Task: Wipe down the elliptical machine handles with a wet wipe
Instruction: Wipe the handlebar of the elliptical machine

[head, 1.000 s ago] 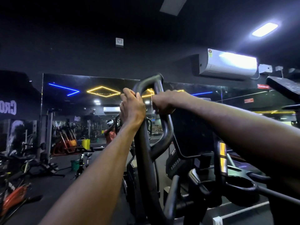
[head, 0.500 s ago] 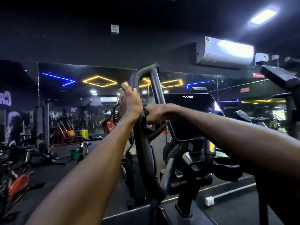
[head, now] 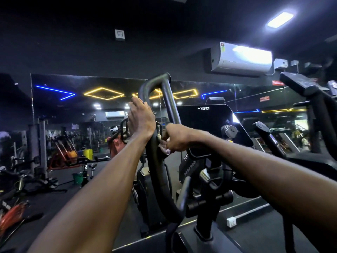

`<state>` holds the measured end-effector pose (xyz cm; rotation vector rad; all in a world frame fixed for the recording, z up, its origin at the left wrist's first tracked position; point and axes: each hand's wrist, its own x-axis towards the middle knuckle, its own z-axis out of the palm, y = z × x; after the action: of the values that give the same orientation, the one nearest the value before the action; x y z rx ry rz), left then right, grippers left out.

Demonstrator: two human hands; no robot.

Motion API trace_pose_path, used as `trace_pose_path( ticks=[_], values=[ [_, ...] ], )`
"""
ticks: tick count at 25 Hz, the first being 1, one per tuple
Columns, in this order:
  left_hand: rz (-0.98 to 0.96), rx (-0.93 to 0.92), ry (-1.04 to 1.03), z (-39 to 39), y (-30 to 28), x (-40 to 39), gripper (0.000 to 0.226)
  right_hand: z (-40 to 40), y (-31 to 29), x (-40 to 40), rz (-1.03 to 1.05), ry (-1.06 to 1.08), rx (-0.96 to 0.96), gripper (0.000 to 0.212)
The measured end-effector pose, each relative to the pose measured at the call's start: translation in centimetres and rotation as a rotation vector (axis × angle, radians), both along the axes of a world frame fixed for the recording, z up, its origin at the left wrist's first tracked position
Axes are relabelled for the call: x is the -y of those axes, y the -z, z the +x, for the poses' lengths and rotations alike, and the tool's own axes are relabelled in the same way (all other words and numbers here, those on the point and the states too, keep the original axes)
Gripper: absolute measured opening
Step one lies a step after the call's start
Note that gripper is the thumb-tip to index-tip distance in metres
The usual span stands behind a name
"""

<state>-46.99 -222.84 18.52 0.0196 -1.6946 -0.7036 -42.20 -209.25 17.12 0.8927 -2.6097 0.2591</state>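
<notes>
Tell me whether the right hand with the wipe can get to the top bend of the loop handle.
Probably yes. The right hand holds the wet wipe low on the loop handle, and the bar above it is bare. The left hand grips the other side.

Two bare hands are in view, a left hand [head: 141,119] and a right hand [head: 176,138]. One looped black elliptical handle [head: 158,161] rises between them, and one pale wet wipe [head: 164,148] shows. One dark console screen [head: 206,123] stands behind. One white air conditioner [head: 240,58] hangs on the wall, with one lit ceiling panel [head: 280,20] above it. One yellow bin [head: 87,154] and one green bucket [head: 78,178] sit on the floor.
</notes>
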Motion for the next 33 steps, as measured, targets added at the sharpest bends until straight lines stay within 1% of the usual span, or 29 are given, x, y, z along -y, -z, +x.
trace_pose_path(
  ticks=[3,6,8,10,12,13,14,16,17,18,19,21,23,25,26,27,28,30,31,33],
  values=[
    [-0.018,0.019,-0.028,0.0,-0.1,-0.1,0.021,-0.9,-0.4,-1.4,-0.021,0.008,-0.093,0.014],
    [-0.039,0.021,-0.067,0.4,-0.2,-0.6,0.019,-1.4,0.7,-1.5,-0.040,-0.120,-0.109,0.021],
    [-0.035,0.057,-0.081,0.8,-0.4,-1.2,0.021,-2.3,0.4,-2.7,-0.068,-0.126,-0.153,0.015],
    [-0.053,0.082,-0.124,0.8,-0.5,-1.6,0.020,-3.4,-0.8,-4.9,-0.186,-0.117,-0.285,0.011],
    [-0.076,0.138,-0.151,0.6,-0.8,-1.8,0.029,-5.0,-1.3,-6.1,-0.432,-0.101,-0.382,0.015],
    [-0.073,0.168,-0.159,0.5,-1.0,-2.0,0.033,-5.9,-1.2,-6.2,-0.560,-0.078,-0.339,0.017],
    [-0.072,0.194,-0.176,0.5,-1.2,-2.3,0.037,-6.8,-0.9,-6.1,-0.657,-0.078,-0.218,0.019],
    [-0.094,0.221,-0.210,0.3,-1.9,-3.0,0.042,-8.9,-0.5,-5.5,-0.732,-0.144,0.098,0.025],
    [-0.110,0.228,-0.223,0.1,-2.3,-3.2,0.044,-10.0,-0.7,-5.3,-0.767,-0.179,0.181,0.030],
    [-0.123,0.231,-0.240,-0.3,-2.8,-3.2,0.044,-11.0,-1.4,-5.0,-0.813,-0.202,0.211,0.033],
    [-0.134,0.229,-0.256,-0.6,-3.2,-3.1,0.041,-11.9,-2.4,-4.7,-0.870,-0.215,0.212,0.032],
    [-0.150,0.234,-0.273,-1.2,-3.8,-3.1,0.036,-13.1,-4.4,-3.7,-0.970,-0.210,0.195,0.022],
    [-0.164,0.234,-0.299,-1.7,-4.2,-3.4,0.035,-13.8,-5.8,-2.9,-0.926,-0.161,0.153,0.015],
    [-0.178,0.238,-0.320,-2.2,-4.9,-3.4,0.037,-14.7,-6.6,-2.5,-0.861,-0.143,0.154,0.017],
    [-0.188,0.246,-0.326,-2.4,-5.3,-3.3,0.039,-15.2,-7.0,-2.6,-0.870,-0.166,0.176,0.021],
    [-0.209,0.256,-0.329,-2.8,-5.7,-3.2,0.039,-15.8,-7.7,-2.5,-0.909,-0.194,0.205,0.025],
    [-0.230,0.265,-0.331,-3.2,-6.1,-3.1,0.039,-16.1,-8.6,-2.5,-0.981,-0.213,0.201,0.024],
    [-0.256,0.251,-0.357,-4.0,-6.6,-2.8,0.036,-16.8,-11.1,-1.7,-1.185,-0.230,0.152,0.015],
    [-0.268,0.234,-0.371,-4.3,-6.8,-2.6,0.035,-17.4,-12.4,-0.9,-1.278,-0.258,0.153,0.023],
    [-0.288,0.218,-0.384,-4.8,-6.8,-2.2,0.034,-17.8,-13.8,0.6,-1.349,-0.304,0.211,0.041]
  ],
)
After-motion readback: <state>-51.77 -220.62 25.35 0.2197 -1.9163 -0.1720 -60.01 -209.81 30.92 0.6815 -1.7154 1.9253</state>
